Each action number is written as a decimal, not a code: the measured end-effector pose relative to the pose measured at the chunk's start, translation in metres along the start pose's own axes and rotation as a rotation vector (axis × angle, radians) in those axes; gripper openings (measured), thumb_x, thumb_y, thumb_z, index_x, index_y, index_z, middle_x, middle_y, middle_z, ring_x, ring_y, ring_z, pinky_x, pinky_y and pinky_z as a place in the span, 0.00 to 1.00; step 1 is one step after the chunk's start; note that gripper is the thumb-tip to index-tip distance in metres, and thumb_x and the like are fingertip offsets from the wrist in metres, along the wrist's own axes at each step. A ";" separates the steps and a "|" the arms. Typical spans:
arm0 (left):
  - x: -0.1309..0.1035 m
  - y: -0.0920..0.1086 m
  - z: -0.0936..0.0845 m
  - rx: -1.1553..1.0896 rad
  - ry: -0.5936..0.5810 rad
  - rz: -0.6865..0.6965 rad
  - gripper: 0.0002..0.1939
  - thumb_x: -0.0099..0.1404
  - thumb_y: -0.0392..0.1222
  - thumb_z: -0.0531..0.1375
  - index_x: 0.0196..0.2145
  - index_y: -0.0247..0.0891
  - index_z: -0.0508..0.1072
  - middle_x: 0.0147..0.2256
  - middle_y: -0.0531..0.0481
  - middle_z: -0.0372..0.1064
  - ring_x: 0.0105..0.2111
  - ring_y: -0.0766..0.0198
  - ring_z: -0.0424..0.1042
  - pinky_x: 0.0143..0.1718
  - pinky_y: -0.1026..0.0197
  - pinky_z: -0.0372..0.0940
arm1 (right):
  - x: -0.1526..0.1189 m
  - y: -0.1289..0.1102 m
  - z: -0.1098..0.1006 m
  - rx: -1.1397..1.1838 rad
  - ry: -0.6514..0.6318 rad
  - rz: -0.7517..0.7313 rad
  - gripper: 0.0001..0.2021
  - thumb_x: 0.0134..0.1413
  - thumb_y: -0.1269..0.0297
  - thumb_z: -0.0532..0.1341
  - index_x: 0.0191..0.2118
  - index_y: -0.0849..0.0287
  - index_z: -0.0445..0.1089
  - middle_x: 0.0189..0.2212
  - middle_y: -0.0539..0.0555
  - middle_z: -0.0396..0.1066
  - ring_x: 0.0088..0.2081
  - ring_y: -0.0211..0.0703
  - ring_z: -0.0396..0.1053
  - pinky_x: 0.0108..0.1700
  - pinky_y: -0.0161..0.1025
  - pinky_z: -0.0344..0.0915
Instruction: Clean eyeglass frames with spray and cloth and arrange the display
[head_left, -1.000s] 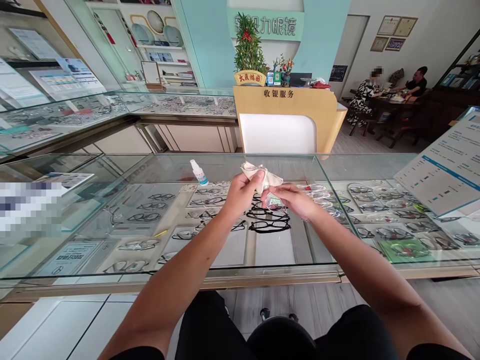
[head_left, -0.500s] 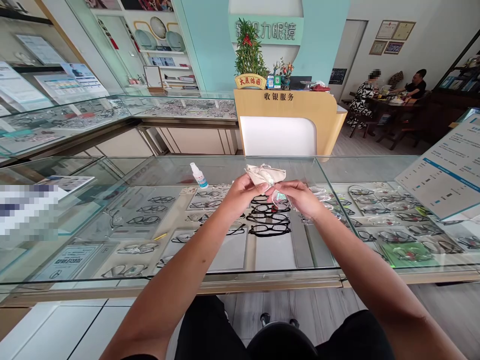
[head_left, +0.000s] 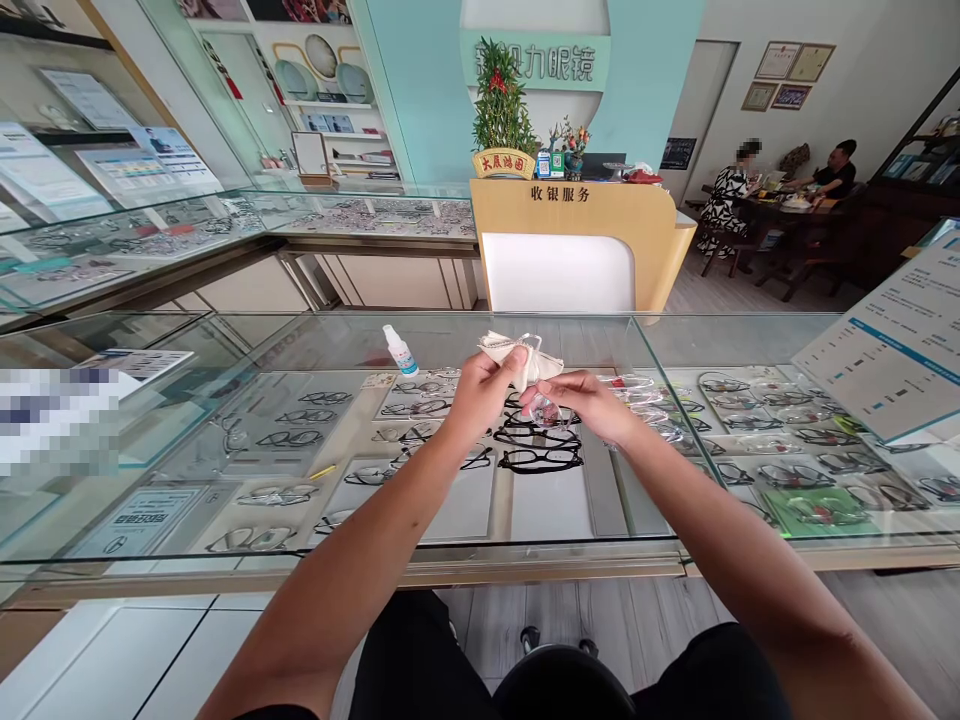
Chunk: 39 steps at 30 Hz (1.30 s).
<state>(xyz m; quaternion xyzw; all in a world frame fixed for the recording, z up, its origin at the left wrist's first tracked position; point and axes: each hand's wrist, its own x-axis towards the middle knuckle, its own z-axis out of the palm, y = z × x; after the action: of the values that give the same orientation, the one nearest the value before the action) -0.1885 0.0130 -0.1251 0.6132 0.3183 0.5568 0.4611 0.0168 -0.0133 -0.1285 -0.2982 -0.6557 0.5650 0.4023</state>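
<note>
Above the glass counter, my left hand (head_left: 484,388) is closed on a folded cream cloth (head_left: 546,366), thumb pressed on top of it. My right hand (head_left: 589,398) pinches a pair of clear-framed glasses (head_left: 546,412) just below the cloth. One lens shows under the right fingers; the rest is hidden by the hands and cloth. The two hands are close together, fingertips nearly meeting. Beneath them, inside the case, lies a column of black-framed glasses (head_left: 540,458). A white spray bottle (head_left: 400,350) with a blue label stands on the counter to the left.
The glass display counter (head_left: 450,556) runs across in front of me, with rows of glasses inside. Printed sign boards stand at the right (head_left: 892,335) and left. A wooden cashier desk (head_left: 652,240) is beyond. Two people sit at a far table at the right.
The left thumb has moved up onto the cloth, and the cloth has turned and shifted slightly left. The glasses have tilted and moved a little left and down with my right hand.
</note>
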 end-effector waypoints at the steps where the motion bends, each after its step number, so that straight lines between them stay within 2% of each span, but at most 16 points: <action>1: 0.002 -0.002 -0.002 -0.020 0.008 -0.015 0.36 0.63 0.78 0.73 0.24 0.41 0.72 0.20 0.54 0.64 0.25 0.62 0.70 0.33 0.56 0.68 | 0.000 -0.001 -0.001 -0.002 0.003 -0.007 0.28 0.65 0.32 0.72 0.46 0.56 0.89 0.42 0.57 0.88 0.45 0.50 0.78 0.47 0.44 0.69; 6: 0.013 -0.010 -0.007 -0.268 -0.023 -0.097 0.32 0.57 0.72 0.80 0.31 0.38 0.80 0.35 0.45 0.82 0.45 0.51 0.83 0.52 0.49 0.76 | -0.001 -0.004 -0.008 -0.001 0.068 -0.047 0.25 0.67 0.33 0.71 0.44 0.52 0.90 0.42 0.55 0.85 0.44 0.49 0.74 0.51 0.45 0.68; 10: 0.015 -0.012 -0.008 -0.312 0.010 -0.126 0.31 0.57 0.68 0.81 0.31 0.38 0.80 0.39 0.43 0.85 0.49 0.48 0.85 0.58 0.44 0.77 | 0.000 -0.006 -0.015 -0.068 0.264 -0.196 0.26 0.67 0.32 0.69 0.43 0.50 0.90 0.44 0.55 0.78 0.46 0.51 0.68 0.55 0.48 0.67; 12: 0.013 -0.013 -0.008 -0.269 -0.037 -0.167 0.32 0.56 0.70 0.81 0.35 0.37 0.82 0.39 0.43 0.85 0.49 0.48 0.85 0.58 0.43 0.77 | 0.001 -0.009 -0.017 -0.100 0.346 -0.275 0.26 0.68 0.31 0.68 0.42 0.49 0.90 0.44 0.55 0.75 0.49 0.52 0.67 0.59 0.49 0.66; 15: 0.008 -0.017 -0.006 -0.176 -0.131 -0.222 0.36 0.55 0.76 0.79 0.40 0.38 0.85 0.37 0.43 0.85 0.46 0.47 0.85 0.55 0.44 0.77 | 0.001 -0.012 -0.017 -0.116 0.380 -0.301 0.26 0.68 0.31 0.68 0.44 0.49 0.90 0.45 0.55 0.69 0.51 0.51 0.66 0.61 0.49 0.65; 19: 0.000 -0.023 -0.004 -0.052 -0.179 -0.210 0.34 0.61 0.77 0.75 0.35 0.40 0.84 0.34 0.46 0.82 0.42 0.49 0.83 0.51 0.48 0.76 | 0.003 -0.009 -0.011 -0.105 0.347 -0.268 0.29 0.64 0.27 0.70 0.46 0.49 0.91 0.45 0.54 0.66 0.51 0.50 0.66 0.57 0.47 0.66; 23: -0.002 -0.024 -0.004 -0.026 -0.174 -0.196 0.32 0.64 0.75 0.74 0.29 0.40 0.79 0.25 0.51 0.73 0.35 0.54 0.78 0.47 0.51 0.73 | 0.005 -0.001 -0.006 -0.066 0.281 -0.235 0.30 0.64 0.27 0.70 0.48 0.50 0.91 0.45 0.53 0.67 0.47 0.47 0.66 0.53 0.45 0.66; 27: -0.002 -0.021 -0.001 -0.024 -0.199 -0.203 0.34 0.62 0.77 0.74 0.32 0.39 0.81 0.29 0.49 0.77 0.36 0.54 0.77 0.47 0.51 0.72 | 0.006 0.005 -0.004 -0.043 0.258 -0.214 0.31 0.64 0.27 0.70 0.49 0.52 0.91 0.45 0.53 0.67 0.44 0.44 0.64 0.49 0.43 0.65; 31: -0.003 -0.015 0.004 -0.024 -0.196 -0.218 0.38 0.59 0.80 0.74 0.37 0.37 0.84 0.34 0.47 0.81 0.37 0.55 0.77 0.47 0.52 0.71 | 0.006 0.008 -0.002 -0.025 0.259 -0.211 0.30 0.65 0.28 0.70 0.50 0.51 0.91 0.44 0.53 0.68 0.43 0.43 0.64 0.50 0.43 0.65; 36: -0.006 -0.016 0.008 -0.077 -0.192 -0.203 0.34 0.60 0.75 0.76 0.34 0.38 0.83 0.31 0.49 0.79 0.35 0.58 0.76 0.42 0.55 0.69 | 0.007 0.010 0.003 -0.047 0.274 -0.210 0.30 0.65 0.27 0.69 0.51 0.48 0.91 0.45 0.53 0.72 0.48 0.47 0.67 0.52 0.44 0.66; 39: -0.006 -0.021 0.008 -0.098 -0.206 -0.212 0.34 0.60 0.75 0.76 0.38 0.38 0.84 0.34 0.48 0.82 0.36 0.56 0.78 0.43 0.54 0.70 | 0.006 0.010 0.006 -0.041 0.280 -0.200 0.29 0.66 0.28 0.69 0.51 0.48 0.91 0.47 0.54 0.74 0.50 0.48 0.69 0.52 0.43 0.67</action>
<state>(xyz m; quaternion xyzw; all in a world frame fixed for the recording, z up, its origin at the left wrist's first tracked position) -0.1789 0.0138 -0.1461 0.6068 0.3045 0.4541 0.5770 0.0083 -0.0094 -0.1379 -0.3153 -0.6309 0.4616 0.5381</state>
